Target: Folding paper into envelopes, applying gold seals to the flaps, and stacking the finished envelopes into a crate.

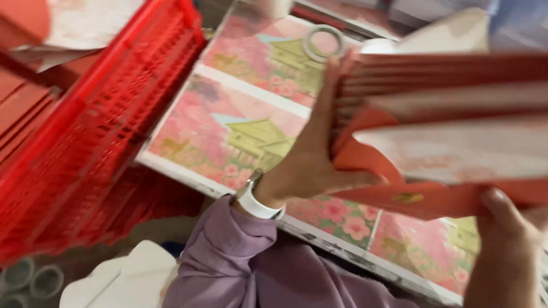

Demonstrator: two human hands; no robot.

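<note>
L hand (311, 154), palm up, and R hand (505, 245) both clench blurred stack of red paper envelopes (451, 125) above desk (240, 97).

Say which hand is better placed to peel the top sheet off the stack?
Probably the left hand: its fingers already lie along the end of the red stack. The right hand grips it from beneath, carrying the weight.

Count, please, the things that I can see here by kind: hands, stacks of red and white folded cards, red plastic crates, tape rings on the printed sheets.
Hands: 2, the left hand and the right hand, both gripping the stack
Stack of red and white folded cards: 1
Red plastic crate: 1
Tape ring on the printed sheets: 1
Total: 5
</note>
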